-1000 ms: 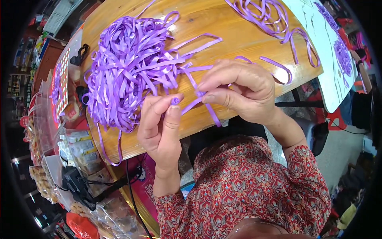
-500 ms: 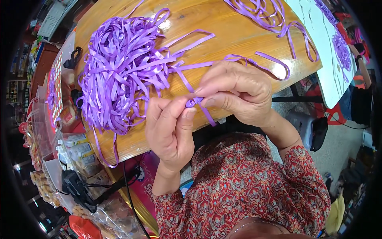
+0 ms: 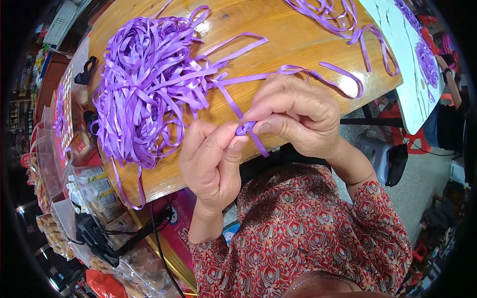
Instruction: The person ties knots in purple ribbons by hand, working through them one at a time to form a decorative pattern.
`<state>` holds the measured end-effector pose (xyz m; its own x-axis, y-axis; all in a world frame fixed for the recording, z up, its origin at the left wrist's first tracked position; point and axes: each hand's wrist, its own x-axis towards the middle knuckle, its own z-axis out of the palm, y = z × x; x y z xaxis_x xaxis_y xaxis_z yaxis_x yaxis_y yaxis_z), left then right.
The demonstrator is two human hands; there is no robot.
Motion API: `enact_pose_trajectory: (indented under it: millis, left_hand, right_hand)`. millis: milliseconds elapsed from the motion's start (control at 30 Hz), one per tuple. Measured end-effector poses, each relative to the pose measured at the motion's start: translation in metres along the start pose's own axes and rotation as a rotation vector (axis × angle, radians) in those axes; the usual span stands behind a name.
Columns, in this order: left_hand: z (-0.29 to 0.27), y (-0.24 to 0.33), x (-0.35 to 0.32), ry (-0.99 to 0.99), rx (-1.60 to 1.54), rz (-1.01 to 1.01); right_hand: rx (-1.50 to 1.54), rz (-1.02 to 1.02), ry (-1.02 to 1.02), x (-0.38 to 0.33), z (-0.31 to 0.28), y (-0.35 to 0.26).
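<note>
Ribbon knotting, mid-strand, at the table (image 3: 298,44) edge.
Left hand (image 3: 211,164) and right hand (image 3: 298,116) pinch one ribbon (image 3: 247,130), seemingly half-knotted; pile (image 3: 144,84) at ten o'clock unworked.

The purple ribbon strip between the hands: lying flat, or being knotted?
Being knotted: the ribbon strip forms a small loop pinched between the left hand and right hand fingers above the table edge.

1. My left hand (image 3: 211,161) and right hand (image 3: 298,116) meet at the near edge of the table (image 3: 278,30).
2. The ribbon strip (image 3: 247,129) sits pinched between them.
3. The ribbon heap (image 3: 144,84) lies on the table, left of both hands.
4. More loose ribbons (image 3: 338,20) lie behind, far right.
</note>
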<state>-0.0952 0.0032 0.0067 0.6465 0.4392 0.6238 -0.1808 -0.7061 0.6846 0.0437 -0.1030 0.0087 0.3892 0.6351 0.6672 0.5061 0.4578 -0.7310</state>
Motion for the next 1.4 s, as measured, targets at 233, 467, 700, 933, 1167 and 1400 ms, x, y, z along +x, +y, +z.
enact_pose_trajectory:
  millis: [233,467,700,933,1167,1400]
  left_hand:
    - [-0.001,-0.002,-0.001,-0.018,-0.087,-0.043]
    - [0.000,-0.004,-0.003,-0.025,-0.194,-0.084]
    - [-0.005,-0.004,-0.002,-0.071,-0.159,-0.073]
    - [-0.007,0.002,0.001,-0.106,-0.083,-0.020]
    - [-0.008,0.008,0.005,-0.163,-0.110,-0.028]
    - [-0.005,0.017,0.014,-0.204,-0.118,-0.090]
  right_hand:
    - [0.012,0.019,-0.032,-0.001,0.000,0.002]
    - [0.017,-0.022,-0.054,-0.001,0.001,0.004]
    - [-0.151,-0.133,-0.104,0.001,-0.005,0.000]
    - [-0.251,-0.245,-0.138,0.004,-0.011,-0.002]
    - [-0.212,-0.308,-0.172,0.008,-0.016,-0.003]
    - [-0.131,-0.268,-0.209,0.013,-0.021,-0.006]
